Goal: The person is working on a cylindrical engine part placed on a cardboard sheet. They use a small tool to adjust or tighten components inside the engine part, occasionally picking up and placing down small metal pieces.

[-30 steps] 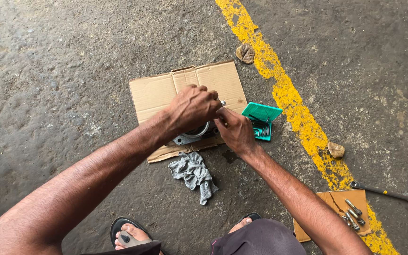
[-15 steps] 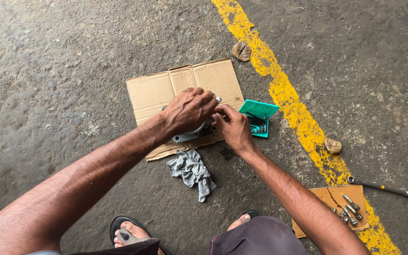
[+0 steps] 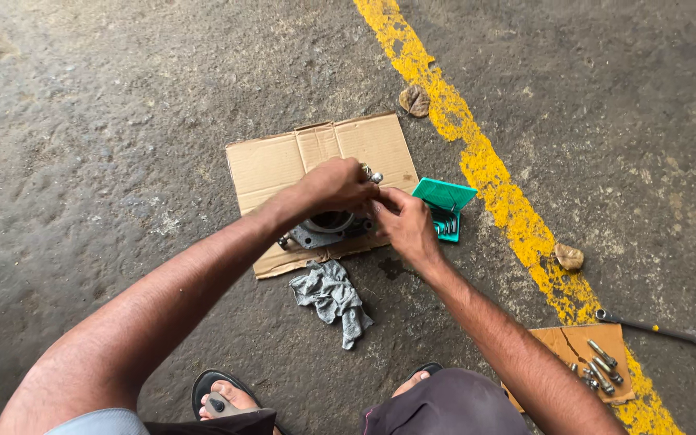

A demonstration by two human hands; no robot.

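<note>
left hand (image 3: 333, 187) gripping small bolt (image 3: 372, 176), right hand (image 3: 403, 223) steadying metal housing (image 3: 324, 229) on cardboard (image 3: 271, 165); housing looking heavy, rigid, best gripping by rim.

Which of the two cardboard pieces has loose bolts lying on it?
The small cardboard piece at lower right, beside the yellow line, carries the bolts; the large cardboard holds the metal part.

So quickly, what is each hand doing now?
Left hand: closed over the metal part; what it grips cannot be told.
Right hand: fingers pinched at the part; contents hidden.
</note>
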